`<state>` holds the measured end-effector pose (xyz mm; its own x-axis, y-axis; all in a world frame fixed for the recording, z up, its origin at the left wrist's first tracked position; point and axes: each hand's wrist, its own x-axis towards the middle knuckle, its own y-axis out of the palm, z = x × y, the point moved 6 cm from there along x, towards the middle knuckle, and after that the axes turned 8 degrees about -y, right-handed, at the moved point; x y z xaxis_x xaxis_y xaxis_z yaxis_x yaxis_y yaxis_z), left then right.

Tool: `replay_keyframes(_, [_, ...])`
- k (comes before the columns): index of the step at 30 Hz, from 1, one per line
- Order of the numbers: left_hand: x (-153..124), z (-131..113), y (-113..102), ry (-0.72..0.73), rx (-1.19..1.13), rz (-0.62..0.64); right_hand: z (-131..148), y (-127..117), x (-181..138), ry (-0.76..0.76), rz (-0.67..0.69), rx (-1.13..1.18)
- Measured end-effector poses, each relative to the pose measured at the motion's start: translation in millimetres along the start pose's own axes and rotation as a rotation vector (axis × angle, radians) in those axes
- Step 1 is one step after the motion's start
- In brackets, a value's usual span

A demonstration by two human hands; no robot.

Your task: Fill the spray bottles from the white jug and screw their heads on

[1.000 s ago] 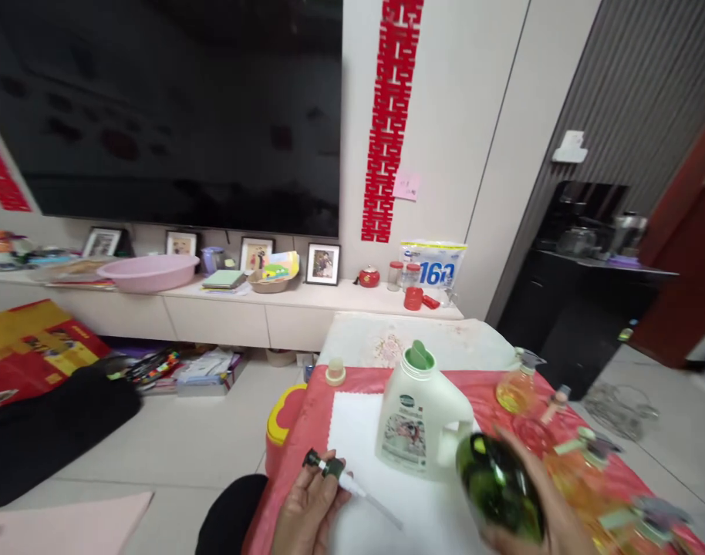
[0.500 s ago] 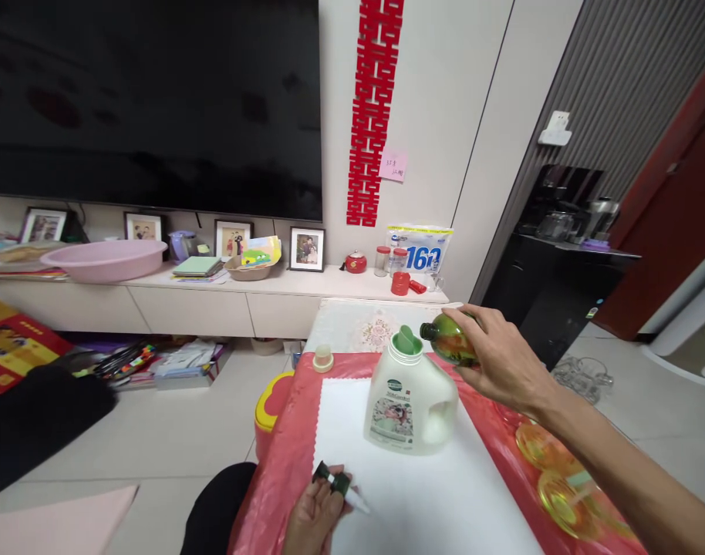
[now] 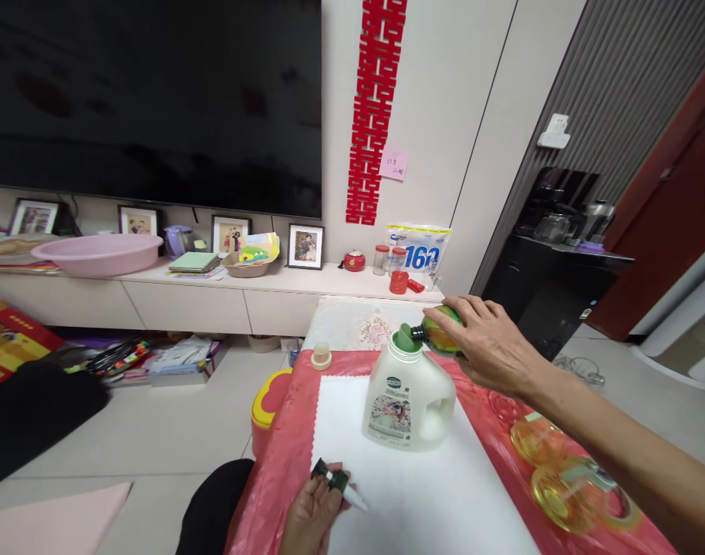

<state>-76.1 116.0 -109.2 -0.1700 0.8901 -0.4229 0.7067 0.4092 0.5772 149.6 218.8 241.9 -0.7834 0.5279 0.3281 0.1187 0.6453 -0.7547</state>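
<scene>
My right hand (image 3: 483, 335) is wrapped around a green bottle (image 3: 442, 327), tipped on its side. The bottle's black neck rests at the green spout in the mouth of a cream detergent jug (image 3: 409, 401). Whether liquid is flowing I cannot tell. Upright on a white sheet (image 3: 425, 493), the jug carries a label with a picture. Low in the view, my left hand (image 3: 315, 509) pinches a dark pump top (image 3: 335, 478) with a whitish tip pointing right. A pale cap (image 3: 321, 356) sits near the table's far left edge.
Red plastic (image 3: 271, 462) covers the table around the sheet. Clear amber dishes (image 3: 564, 493) and tape rolls lie at the right, under my right forearm. A yellow-and-red stool (image 3: 270, 401) stands left of the table. Behind, a low cabinet (image 3: 184, 304) holds photo frames, a pink basin (image 3: 101, 254) and jars.
My right hand has moved left with the green bottle, bringing its neck from beside the jug to the spout. The left hand keeps the pump top almost in place.
</scene>
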Motion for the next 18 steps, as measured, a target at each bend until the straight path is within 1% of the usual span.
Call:
replay_keyframes(9, [4, 4, -3, 0.028, -0.001, -0.004, 3, -7, 9, -0.074, 0.083, -0.085])
replay_keyframes(18, [4, 5, -4, 0.019, -0.008, -0.012, 4, -10, 13, -0.128, 0.112, -0.131])
